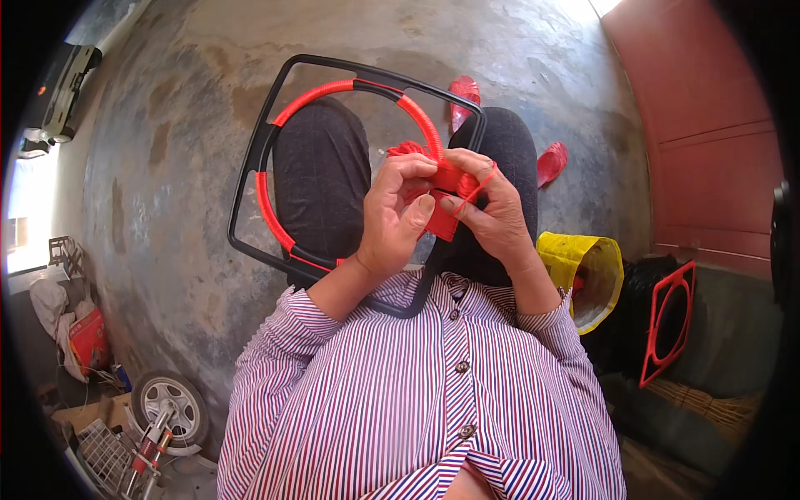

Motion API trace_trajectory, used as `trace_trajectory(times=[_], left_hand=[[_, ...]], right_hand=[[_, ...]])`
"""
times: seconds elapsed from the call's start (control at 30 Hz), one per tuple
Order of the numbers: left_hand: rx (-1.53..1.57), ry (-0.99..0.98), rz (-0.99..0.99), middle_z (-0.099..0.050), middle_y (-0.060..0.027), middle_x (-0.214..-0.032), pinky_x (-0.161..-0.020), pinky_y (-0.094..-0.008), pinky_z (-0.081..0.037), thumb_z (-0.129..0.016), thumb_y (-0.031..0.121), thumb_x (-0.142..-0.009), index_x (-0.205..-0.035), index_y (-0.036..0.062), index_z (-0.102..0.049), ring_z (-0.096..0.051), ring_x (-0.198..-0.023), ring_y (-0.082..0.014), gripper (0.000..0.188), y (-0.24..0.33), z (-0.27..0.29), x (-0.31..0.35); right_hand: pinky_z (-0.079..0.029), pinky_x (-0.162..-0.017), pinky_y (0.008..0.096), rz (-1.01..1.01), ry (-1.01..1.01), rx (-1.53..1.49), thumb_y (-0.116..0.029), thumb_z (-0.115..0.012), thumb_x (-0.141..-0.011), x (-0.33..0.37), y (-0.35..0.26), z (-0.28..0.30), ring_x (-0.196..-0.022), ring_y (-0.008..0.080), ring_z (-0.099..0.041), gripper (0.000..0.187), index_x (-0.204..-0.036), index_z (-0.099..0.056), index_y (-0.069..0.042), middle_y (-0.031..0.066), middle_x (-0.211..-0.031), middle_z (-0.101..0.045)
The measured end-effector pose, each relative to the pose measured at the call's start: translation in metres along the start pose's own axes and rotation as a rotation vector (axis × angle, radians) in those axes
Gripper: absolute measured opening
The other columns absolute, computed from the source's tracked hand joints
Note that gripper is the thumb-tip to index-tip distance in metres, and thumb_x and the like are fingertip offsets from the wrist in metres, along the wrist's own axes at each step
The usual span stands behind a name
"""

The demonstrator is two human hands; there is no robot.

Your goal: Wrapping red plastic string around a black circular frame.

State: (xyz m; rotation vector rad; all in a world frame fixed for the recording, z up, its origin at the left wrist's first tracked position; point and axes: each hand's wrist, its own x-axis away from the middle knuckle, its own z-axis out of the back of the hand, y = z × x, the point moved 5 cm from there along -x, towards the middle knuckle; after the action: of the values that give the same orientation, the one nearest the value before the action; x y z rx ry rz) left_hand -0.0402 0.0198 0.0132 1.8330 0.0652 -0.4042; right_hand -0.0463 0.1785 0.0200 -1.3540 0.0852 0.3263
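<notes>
A black square plastic frame [247, 179] with a round inner ring lies across my lap, tilted over both knees. Red cord [422, 125] is wound tightly round stretches of the ring, with bare black gaps between. At the ring's right side, my left hand [398, 212] is curled round the red-wrapped part, thumb and fingers close together. My right hand [498, 212] pinches a strand of red cord, which loops over its fingers. A loose red bundle [406, 149] shows beyond my left fingers. Between the hands is a flat red piece [442, 219]; the fingers partly hide it.
Two red shoes [552, 163] are on the concrete floor ahead. At my right stand a yellow bag [575, 244], black material, and a red frame [657, 325] with a round opening. A wheel [171, 408] and wire basket [106, 450] are at lower left. A red door [696, 108] is far right.
</notes>
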Motion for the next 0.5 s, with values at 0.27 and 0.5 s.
trace_trajectory(times=[0.27, 0.5], left_hand=[[-0.146, 0.092, -0.052, -0.055, -0.009, -0.116, -0.092, -0.0288, -0.046, -0.058, 0.016, -0.095, -0.117, -0.0005, -0.053, -0.056, -0.102, -0.013, 0.028, 0.007, 0.004, 0.002], [0.226, 0.308, 0.484, -0.058, -0.0026, -0.107, -0.079, -0.0253, -0.042, -0.049, 0.015, -0.099, -0.119, 0.0046, -0.054, -0.052, -0.087, -0.0092, 0.023, -0.034, 0.02, 0.0]], right_hand=[[-0.054, -0.087, 0.0335, 0.138, -0.015, 0.434, 0.002, -0.072, -0.077, -0.002, -0.025, 0.015, -0.104, 0.0288, -0.067, 0.039, -0.116, -0.066, -0.003, 0.0153, -0.112, -0.067], [-0.053, -0.083, 0.0316, -0.169, -0.117, 0.369, 0.001, -0.072, -0.079, 0.017, -0.027, 0.047, -0.095, 0.0275, -0.069, 0.036, -0.113, -0.065, -0.002, 0.0145, -0.104, -0.069]])
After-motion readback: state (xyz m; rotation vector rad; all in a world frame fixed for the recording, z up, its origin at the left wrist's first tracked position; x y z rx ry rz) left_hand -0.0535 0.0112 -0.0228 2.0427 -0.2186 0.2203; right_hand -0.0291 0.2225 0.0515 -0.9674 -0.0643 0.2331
